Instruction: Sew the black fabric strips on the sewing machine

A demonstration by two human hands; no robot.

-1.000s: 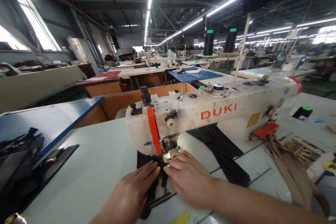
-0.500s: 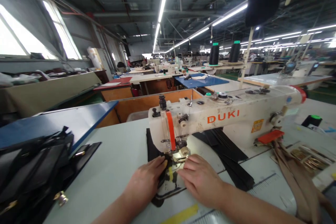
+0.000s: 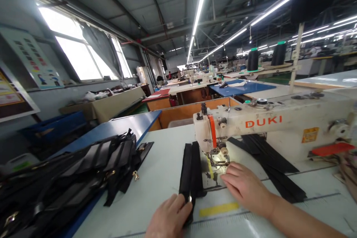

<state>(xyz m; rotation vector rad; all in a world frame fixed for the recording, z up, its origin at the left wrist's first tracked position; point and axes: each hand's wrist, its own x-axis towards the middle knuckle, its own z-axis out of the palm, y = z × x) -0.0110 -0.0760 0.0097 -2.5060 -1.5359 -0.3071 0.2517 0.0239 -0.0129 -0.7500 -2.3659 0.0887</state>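
My left hand (image 3: 170, 215) is closed on the near end of a black fabric strip (image 3: 192, 167), its thumb beside a small shiny metal piece (image 3: 190, 198). That strip lies left of the needle area, with a lengthwise line down its middle. Curled beside the lit presser foot and metal guide (image 3: 221, 163) of the sewing machine (image 3: 264, 121) is my right hand (image 3: 247, 187). Its fingertips are at the guide, and whatever they pinch is hidden. A yellow tape mark (image 3: 219, 209) runs across the table between the hands.
A heap of black straps with brass-coloured fittings (image 3: 92, 163) covers the left side. One fitting (image 3: 135, 175) rests on the pale table (image 3: 156, 178). More black strips (image 3: 275, 171) lie under the machine arm. Thread cones (image 3: 253, 60) stand behind.
My left hand has drawn the black strip leftward and toward me, away from the presser foot. My right hand stays by the guide. The view has turned left.
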